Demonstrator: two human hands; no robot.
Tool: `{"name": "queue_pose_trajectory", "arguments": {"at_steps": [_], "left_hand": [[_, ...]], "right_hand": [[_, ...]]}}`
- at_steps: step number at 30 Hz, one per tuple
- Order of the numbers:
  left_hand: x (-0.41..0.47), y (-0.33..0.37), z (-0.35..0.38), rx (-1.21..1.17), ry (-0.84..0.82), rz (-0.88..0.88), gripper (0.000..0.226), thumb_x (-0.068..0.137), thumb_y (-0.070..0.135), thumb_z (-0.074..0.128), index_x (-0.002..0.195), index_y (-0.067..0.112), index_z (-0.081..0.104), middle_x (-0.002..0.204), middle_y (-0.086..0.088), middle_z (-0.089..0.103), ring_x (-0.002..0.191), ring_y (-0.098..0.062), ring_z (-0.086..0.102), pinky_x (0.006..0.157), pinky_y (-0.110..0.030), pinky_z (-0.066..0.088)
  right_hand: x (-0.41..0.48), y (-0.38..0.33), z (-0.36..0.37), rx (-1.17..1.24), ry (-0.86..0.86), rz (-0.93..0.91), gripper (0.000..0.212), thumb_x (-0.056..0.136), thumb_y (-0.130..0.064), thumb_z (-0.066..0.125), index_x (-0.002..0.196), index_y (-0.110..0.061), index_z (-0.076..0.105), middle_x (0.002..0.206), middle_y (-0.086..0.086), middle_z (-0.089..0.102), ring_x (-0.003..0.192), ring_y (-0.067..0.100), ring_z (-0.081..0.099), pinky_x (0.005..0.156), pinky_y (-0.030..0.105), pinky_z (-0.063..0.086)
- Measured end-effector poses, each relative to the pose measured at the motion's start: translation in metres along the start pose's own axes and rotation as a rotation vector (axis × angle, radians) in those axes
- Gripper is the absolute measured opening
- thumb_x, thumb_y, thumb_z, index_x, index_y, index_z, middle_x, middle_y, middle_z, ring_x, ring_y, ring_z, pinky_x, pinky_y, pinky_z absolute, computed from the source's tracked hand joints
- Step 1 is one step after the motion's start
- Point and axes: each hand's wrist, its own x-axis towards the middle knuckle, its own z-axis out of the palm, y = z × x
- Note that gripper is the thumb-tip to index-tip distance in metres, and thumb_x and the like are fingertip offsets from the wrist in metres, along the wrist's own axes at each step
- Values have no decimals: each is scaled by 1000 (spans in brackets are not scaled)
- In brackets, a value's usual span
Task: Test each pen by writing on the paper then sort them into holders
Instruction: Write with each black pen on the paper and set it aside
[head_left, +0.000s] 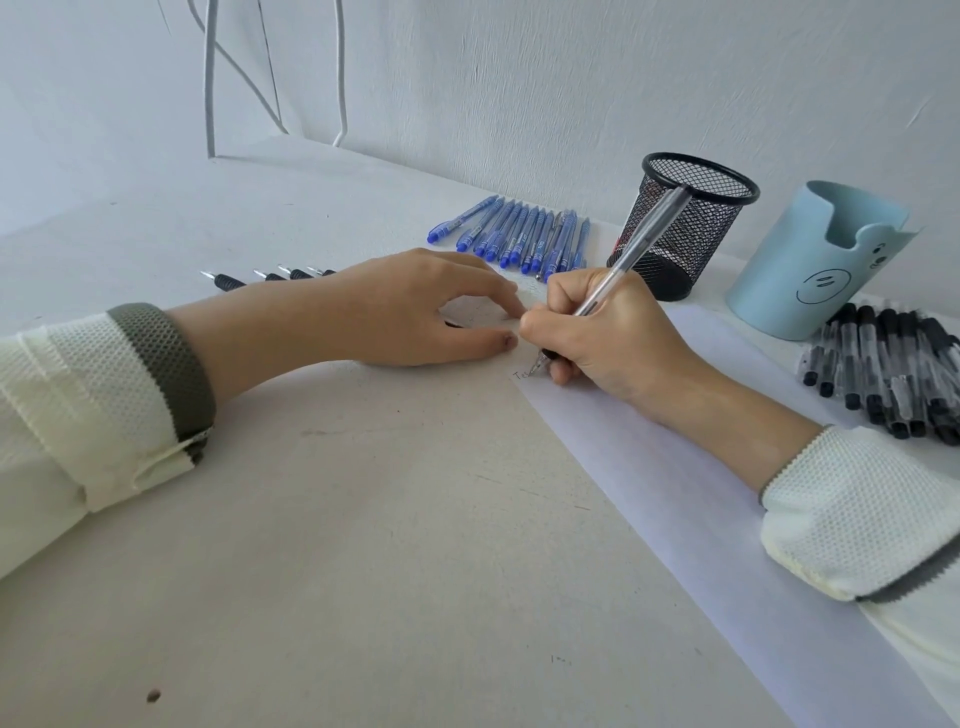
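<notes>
Pen (631, 260) held in my right hand (608, 332). The long axis runs from the tip, low, near and left, to the blunt end, high, far and right. The tip points down onto the paper (675, 493) close to its left edge, touching the sheet just right of a few small written letters (519, 375). The clear barrel rises steeply, and its upper end shows in front of the black mesh holder (691, 223).

The surface is a pale, scuffed bench (363, 519) set against a white wall (571, 78), with white cables (210, 78) hanging at far left. The paper lies as a long strip from the middle of the bench toward the near right.

My right hand grips the pen, thumb and fingers curled round the lower barrel; the barrel leans back out of the hand, and only the tip shows below my fingers. My left hand (415, 306) rests just left of it, fingers loosely arched and holding nothing, fingertips down near the far left corner of the paper.

A row of blue pens (519, 234) lies side by side beyond both hands, left of the mesh holder. The light blue holder (815, 260) stands to the right of the mesh holder. A pile of black-capped pens (893, 369) lies on the near side of it, at the right edge. Several black-grip pens (228, 280) show on the far side of my left wrist.
</notes>
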Motion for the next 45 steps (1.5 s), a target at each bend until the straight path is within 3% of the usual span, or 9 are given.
{"name": "queue_pose_trajectory", "arguments": {"at_steps": [18, 24, 27, 31, 34, 36, 38, 40, 45], "left_hand": [[1, -1, -1, 16, -26, -8, 59, 75, 75, 40, 122, 45, 59, 135, 20, 55, 123, -2, 51, 108, -38, 40], [0, 0, -2, 19, -54, -42, 58, 74, 77, 36, 120, 50, 58, 138, 24, 50, 127, 0, 47, 112, -35, 36], [-1, 2, -4, 11, -59, -47, 59, 77, 77, 30, 121, 50, 58, 139, 25, 49, 127, 1, 46, 111, -35, 36], [-2, 3, -4, 2, -57, -46, 62, 78, 76, 27, 122, 46, 60, 136, 25, 52, 126, 0, 47, 110, -35, 37], [-1, 2, -3, 8, -65, -46, 58, 83, 73, 30, 122, 45, 61, 134, 25, 53, 125, -1, 48, 110, -34, 37], [-1, 2, -2, 19, -48, -57, 48, 92, 66, 34, 122, 41, 63, 131, 22, 56, 119, -3, 52, 105, -34, 42], [-2, 3, -3, 68, 42, -78, 45, 95, 61, 34, 115, 38, 66, 118, 19, 61, 96, 1, 56, 85, -32, 48], [-2, 6, -5, 104, 134, -84, 36, 95, 55, 40, 108, 36, 68, 106, 19, 63, 78, 5, 53, 68, -28, 43], [-5, 2, -15, 30, 146, -24, 20, 92, 47, 57, 99, 34, 71, 98, 21, 68, 94, 6, 61, 80, -31, 52]], "right_hand": [[0, 3, -2, -4, 43, 2, 48, 85, -6, 66, 46, -22, 43, 43, -1, 50, 40, 11, 53, 42, 19, 42], [1, -1, -8, 205, 94, 69, 33, 96, -12, 54, 64, -14, 45, 49, 1, 56, 42, 10, 41, 40, 19, 29], [1, -5, -9, 254, 85, 76, 30, 97, -32, 57, 77, -12, 48, 41, 1, 46, 35, 11, 32, 37, 18, 25], [6, -6, -17, 361, 74, 163, 48, 105, -46, 30, 122, -8, 54, 36, -2, 34, 29, 8, 26, 36, 18, 20], [6, -9, -23, 362, 33, 194, 48, 107, -40, 22, 129, -10, 53, 34, -1, 33, 29, 8, 23, 37, 18, 19], [3, -12, -26, 281, 11, 183, 46, 107, -41, 23, 128, -16, 56, 38, 0, 42, 32, 8, 31, 38, 18, 25], [0, -15, -30, 201, -3, 168, 40, 106, -42, 30, 126, -23, 59, 53, 0, 59, 40, 8, 41, 41, 18, 30], [-2, -18, -34, 207, -36, 169, 34, 104, -38, 41, 124, -22, 63, 72, 0, 69, 47, 7, 42, 44, 17, 31], [-7, -31, -45, 352, -30, 156, 28, 92, -36, 56, 113, -22, 70, 71, 1, 67, 45, 7, 41, 46, 15, 34]]}}
